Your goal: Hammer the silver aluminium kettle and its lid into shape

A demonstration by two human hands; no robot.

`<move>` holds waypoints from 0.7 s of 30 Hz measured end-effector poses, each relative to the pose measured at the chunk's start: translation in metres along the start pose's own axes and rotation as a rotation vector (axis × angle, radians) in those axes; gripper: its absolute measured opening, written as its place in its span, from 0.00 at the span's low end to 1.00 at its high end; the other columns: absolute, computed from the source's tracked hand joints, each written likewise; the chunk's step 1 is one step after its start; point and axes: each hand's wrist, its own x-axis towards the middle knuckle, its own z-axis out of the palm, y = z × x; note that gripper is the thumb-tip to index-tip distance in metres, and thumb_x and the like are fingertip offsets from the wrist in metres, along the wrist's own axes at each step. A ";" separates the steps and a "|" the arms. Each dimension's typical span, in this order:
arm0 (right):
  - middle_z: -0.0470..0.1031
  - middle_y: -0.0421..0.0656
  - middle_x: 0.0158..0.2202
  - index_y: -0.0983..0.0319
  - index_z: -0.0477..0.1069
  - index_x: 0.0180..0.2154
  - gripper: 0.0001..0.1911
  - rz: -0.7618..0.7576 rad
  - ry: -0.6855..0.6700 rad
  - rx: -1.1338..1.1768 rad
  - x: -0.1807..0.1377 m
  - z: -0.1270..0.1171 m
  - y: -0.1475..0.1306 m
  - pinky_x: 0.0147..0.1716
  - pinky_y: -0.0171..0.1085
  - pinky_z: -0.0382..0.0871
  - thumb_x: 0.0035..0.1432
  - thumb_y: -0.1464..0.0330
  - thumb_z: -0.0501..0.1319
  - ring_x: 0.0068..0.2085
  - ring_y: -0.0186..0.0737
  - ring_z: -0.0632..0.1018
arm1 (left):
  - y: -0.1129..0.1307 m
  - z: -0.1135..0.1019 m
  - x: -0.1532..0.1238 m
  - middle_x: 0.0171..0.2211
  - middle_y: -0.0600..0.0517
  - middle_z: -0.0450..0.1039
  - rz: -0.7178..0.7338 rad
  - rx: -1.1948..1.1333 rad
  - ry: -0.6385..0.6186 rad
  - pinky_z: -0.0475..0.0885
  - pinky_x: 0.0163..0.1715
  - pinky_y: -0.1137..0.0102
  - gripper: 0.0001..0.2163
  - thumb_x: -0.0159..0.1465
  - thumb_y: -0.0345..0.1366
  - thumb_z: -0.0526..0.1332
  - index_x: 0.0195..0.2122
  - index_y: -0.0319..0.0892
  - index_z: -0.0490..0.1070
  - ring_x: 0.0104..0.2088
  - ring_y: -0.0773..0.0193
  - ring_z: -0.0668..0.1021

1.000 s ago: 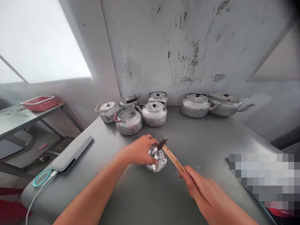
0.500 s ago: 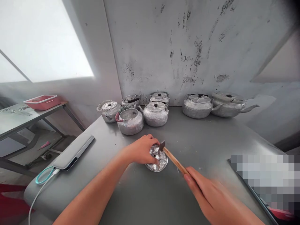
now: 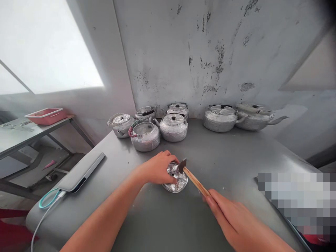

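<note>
A small shiny metal lid [image 3: 176, 179] lies on the grey metal table [image 3: 168, 217], dented and with a hole in its middle. My left hand [image 3: 156, 168] is curled over the lid's left edge and holds it down. My right hand [image 3: 231, 220] grips the wooden handle of a small hammer [image 3: 193, 178]. The hammer's dark head [image 3: 182, 165] rests on or just above the lid's top right part.
Several aluminium kettles [image 3: 173, 127] stand in a row along the stained back wall. A flat grey device [image 3: 80, 172] with a teal cable lies at the table's left edge. A side table with a pink tray [image 3: 46, 115] stands further left. A blurred patch covers the right edge.
The hammer head was raised above the lid a second ago and has come down onto it. My left hand has stayed on the lid.
</note>
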 end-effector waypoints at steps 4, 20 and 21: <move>0.75 0.42 0.24 0.52 0.64 0.27 0.20 -0.018 0.023 0.028 0.000 -0.001 0.002 0.28 0.42 0.68 0.69 0.54 0.47 0.28 0.48 0.78 | 0.001 0.001 0.000 0.50 0.48 0.68 -0.015 0.016 0.006 0.70 0.50 0.64 0.27 0.53 0.46 0.70 0.54 0.47 0.70 0.52 0.51 0.73; 0.77 0.42 0.27 0.53 0.70 0.28 0.14 -0.084 0.039 0.110 -0.005 0.002 0.015 0.35 0.43 0.70 0.63 0.57 0.55 0.31 0.49 0.80 | 0.007 -0.001 -0.005 0.50 0.47 0.68 -0.021 0.049 0.010 0.68 0.52 0.62 0.25 0.56 0.47 0.67 0.54 0.47 0.70 0.53 0.51 0.72; 0.75 0.42 0.25 0.53 0.70 0.27 0.15 -0.047 0.036 0.102 -0.006 0.001 0.012 0.33 0.43 0.69 0.65 0.58 0.53 0.29 0.47 0.79 | 0.008 -0.003 -0.007 0.50 0.47 0.68 -0.017 0.047 0.002 0.68 0.53 0.62 0.25 0.58 0.49 0.66 0.55 0.47 0.69 0.54 0.51 0.72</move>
